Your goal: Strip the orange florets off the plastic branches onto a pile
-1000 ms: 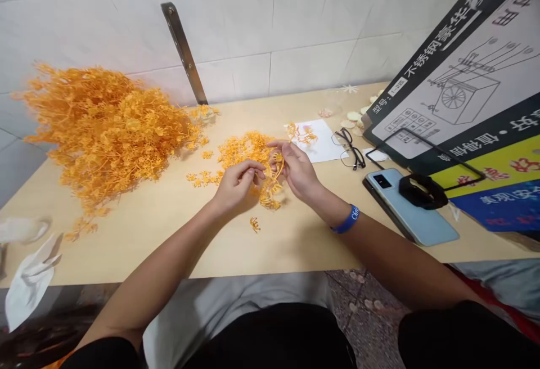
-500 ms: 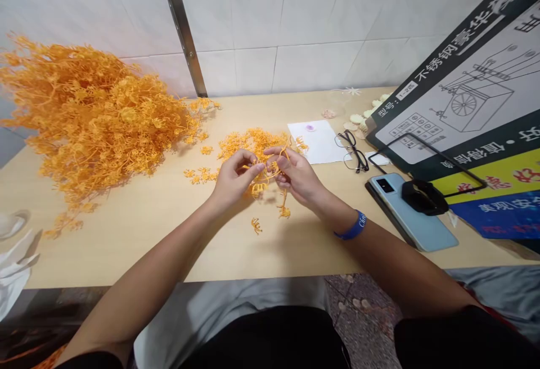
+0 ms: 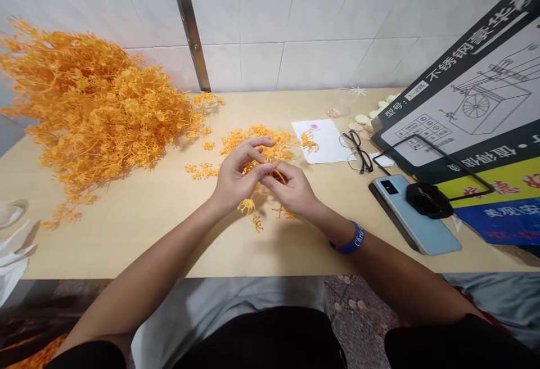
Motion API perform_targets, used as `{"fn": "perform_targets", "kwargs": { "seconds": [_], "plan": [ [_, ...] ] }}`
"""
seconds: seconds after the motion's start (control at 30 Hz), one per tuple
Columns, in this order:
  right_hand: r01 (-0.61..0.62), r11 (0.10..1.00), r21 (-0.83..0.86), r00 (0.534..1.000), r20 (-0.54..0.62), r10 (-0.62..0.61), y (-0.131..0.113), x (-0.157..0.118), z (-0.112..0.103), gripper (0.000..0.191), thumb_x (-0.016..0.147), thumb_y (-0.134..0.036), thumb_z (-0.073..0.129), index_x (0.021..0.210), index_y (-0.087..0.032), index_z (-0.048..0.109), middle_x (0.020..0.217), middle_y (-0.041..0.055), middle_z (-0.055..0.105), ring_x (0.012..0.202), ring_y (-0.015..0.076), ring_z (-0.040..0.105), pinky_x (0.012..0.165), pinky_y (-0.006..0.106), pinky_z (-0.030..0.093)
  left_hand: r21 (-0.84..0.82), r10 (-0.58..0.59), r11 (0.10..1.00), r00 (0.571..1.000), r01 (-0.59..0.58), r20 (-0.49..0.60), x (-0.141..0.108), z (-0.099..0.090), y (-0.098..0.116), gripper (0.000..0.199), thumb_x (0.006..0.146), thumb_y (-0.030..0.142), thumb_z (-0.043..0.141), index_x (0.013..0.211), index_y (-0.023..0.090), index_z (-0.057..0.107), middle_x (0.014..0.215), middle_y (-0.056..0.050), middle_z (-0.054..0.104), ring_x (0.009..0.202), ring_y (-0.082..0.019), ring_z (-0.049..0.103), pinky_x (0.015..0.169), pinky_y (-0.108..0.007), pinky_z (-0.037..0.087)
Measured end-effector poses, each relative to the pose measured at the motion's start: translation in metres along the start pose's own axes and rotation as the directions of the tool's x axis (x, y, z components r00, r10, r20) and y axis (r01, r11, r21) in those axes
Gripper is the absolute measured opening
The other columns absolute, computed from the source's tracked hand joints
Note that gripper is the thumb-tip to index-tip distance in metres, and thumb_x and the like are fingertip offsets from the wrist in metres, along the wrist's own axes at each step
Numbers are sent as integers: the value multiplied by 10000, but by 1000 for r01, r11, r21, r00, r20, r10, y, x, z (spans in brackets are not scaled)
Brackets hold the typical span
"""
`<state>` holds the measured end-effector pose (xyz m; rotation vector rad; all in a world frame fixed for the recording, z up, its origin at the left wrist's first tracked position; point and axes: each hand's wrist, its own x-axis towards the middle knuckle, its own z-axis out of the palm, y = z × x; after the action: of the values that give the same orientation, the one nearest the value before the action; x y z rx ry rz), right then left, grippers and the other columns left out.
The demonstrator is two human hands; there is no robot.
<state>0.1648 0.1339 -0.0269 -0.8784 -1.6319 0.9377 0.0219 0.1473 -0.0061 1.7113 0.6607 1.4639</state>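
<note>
Left of the white paper (image 3: 323,144), and nearer me, my right hand (image 3: 295,189) pinches an orange sprig (image 3: 279,176); my left hand (image 3: 239,173) meets it, thumb at my right fingertips, though I can't tell whether that grip is closed. The big orange bunch (image 3: 109,99) sits well left of the paper, the glasses (image 3: 358,152) just right of it.

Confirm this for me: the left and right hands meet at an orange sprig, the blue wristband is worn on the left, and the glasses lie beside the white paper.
Wrong side: the head view shows the blue wristband worn on the right. The left hand and right hand do meet at an orange sprig; the glasses lie beside the white paper.
</note>
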Motion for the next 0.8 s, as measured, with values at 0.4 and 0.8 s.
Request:
{"fn": "perform_targets", "kwargs": {
  "seconds": [0.4, 0.8],
  "plan": [
    [108, 990, 94, 979, 163, -122, -3, -5, -12, 268, 943, -429, 537, 860, -197, 642, 753, 23, 604, 669, 122, 552, 618, 261, 442, -23, -297, 952, 905, 304, -304, 24, -40, -14, 248, 875, 399, 627, 919, 234, 447, 642, 78, 632, 513, -71, 621, 666, -244, 583],
    [-205, 772, 602, 971, 29, 235, -10, 7, -22, 345, 747, -476, 742, 889, -234, 541, 691, -40, 556, 480, 64, 418, 423, 201, 274, 383, -202, 906, 979, 179, 20, 13, -30, -18, 395, 951, 462, 449, 1083, 182, 696, 1440, -142, 529, 1392, -250, 442, 1173, -467, 302]
  ]
}}
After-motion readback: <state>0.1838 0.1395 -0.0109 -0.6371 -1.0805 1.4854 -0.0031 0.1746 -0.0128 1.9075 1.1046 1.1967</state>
